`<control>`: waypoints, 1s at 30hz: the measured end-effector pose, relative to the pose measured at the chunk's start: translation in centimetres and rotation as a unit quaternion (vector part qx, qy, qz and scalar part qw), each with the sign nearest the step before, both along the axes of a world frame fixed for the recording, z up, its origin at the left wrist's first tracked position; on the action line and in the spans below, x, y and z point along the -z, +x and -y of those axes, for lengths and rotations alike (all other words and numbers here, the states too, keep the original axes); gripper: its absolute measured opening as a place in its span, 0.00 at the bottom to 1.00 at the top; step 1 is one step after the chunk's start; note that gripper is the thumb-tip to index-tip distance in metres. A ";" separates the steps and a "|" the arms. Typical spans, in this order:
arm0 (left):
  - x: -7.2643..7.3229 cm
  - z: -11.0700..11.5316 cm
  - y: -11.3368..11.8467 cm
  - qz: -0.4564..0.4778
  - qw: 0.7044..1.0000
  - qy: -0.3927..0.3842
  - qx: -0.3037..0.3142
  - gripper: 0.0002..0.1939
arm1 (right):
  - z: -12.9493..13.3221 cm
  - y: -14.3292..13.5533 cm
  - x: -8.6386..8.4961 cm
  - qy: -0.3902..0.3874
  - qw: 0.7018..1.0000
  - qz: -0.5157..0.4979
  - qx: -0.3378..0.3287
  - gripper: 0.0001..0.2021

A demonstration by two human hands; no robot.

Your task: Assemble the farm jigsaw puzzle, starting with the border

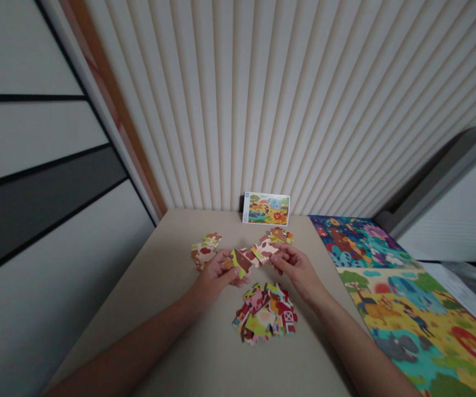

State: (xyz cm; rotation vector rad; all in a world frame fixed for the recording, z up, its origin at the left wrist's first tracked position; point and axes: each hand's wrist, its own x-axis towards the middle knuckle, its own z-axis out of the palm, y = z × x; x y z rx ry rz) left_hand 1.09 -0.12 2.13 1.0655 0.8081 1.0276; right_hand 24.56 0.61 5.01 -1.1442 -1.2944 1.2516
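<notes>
My left hand [217, 275] pinches a puzzle piece [241, 262] with brown and green on it, thumb on top. In my right hand [290, 261] is another puzzle piece [265, 250], pink with brown patches. The two pieces are held close together above the table; whether they touch, I cannot tell. Nearer to me lies a heap of loose puzzle pieces [265, 313] in red, pink and green. A smaller group of pieces [204, 251] is beyond my left hand, and a few more pieces [281, 236] lie behind my right hand.
A picture card [266, 209] of animals leans at the back of the beige table [171, 325], before a pleated white curtain [229, 110]. On the right lie two finished puzzles, a dark blue one [357, 240] and a yellow one [420, 325]. Clear plastic [475, 289] is beside them.
</notes>
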 end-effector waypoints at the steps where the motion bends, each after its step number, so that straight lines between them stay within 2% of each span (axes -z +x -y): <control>1: 0.0 0.0 0.0 0.000 1.000 0.001 -0.003 0.26 | 0.0 0.0 -0.1 0.003 1.000 0.002 0.000 0.25; 6: 0.1 -0.3 -0.1 -0.007 0.999 -0.002 -0.039 0.26 | -0.3 0.5 -0.1 0.000 1.000 0.004 -0.006 0.26; 13: 0.2 -0.6 -0.1 -0.023 0.996 -0.001 -0.088 0.27 | 0.1 0.8 -0.8 -0.024 0.997 0.010 -0.075 0.25; 22: -0.2 -0.6 -0.2 -0.023 0.995 -0.001 -0.098 0.27 | -0.1 1.1 -0.2 -0.015 0.994 0.001 -0.110 0.22; 30: 0.3 -0.7 -0.3 -0.030 0.995 0.004 -0.091 0.25 | 0.2 0.7 -0.8 -0.002 0.996 0.019 -0.089 0.22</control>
